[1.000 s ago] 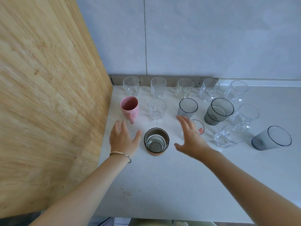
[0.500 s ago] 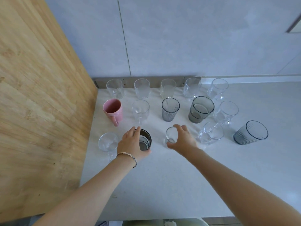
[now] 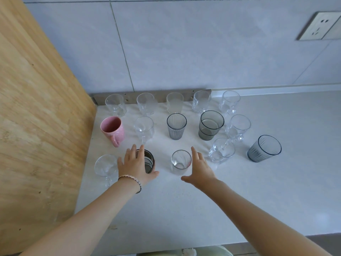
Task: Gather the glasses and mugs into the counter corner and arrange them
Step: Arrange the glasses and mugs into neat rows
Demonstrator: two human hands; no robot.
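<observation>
Both hands splayed wide at two front-row vessels on the counter [image 3: 184,209].
The left hand [image 3: 135,164], fingers straight, covers the left rim of the dark mug [image 3: 149,161], just in front of the pink mug [image 3: 112,129]. The right hand [image 3: 200,169], fingers also straight, sits just beside the small clear glass [image 3: 181,160], front-right of the pink mug; contact unclear.

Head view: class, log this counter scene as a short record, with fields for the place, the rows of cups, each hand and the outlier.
Place: counter corner, beside a wooden panel
Back row: five clear glasses along the wall
Middle row: pink mug at the left end, dark grey glass fourth
Left hand: open, fingers straight, over the dark cup
Right hand: open, just right of the small clear glass
Outlier: grey tumbler, farthest right
</observation>
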